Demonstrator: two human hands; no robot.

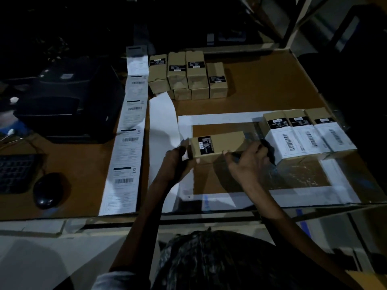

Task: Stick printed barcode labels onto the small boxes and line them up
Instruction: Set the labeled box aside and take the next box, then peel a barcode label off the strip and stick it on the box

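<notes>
A small brown box [226,143] with a black sticker lies on its side in the middle of the table. My left hand [178,162] grips its left end, and my right hand [249,160] holds its right front edge with curled fingers. To the right, three boxes with white barcode labels [310,135] stand side by side in a row. At the back, several brown boxes without white labels [188,74] are stacked. A long strip of printed barcode labels [129,130] runs down the table on the left. A peeled white backing strip [163,122] curls beside it.
A black label printer [69,101] sits at the left, with a keyboard [14,172] and a mouse [49,190] in front of it. White tape [230,118] marks a rectangle on the brown table. The table's front edge [188,214] runs just before my arms.
</notes>
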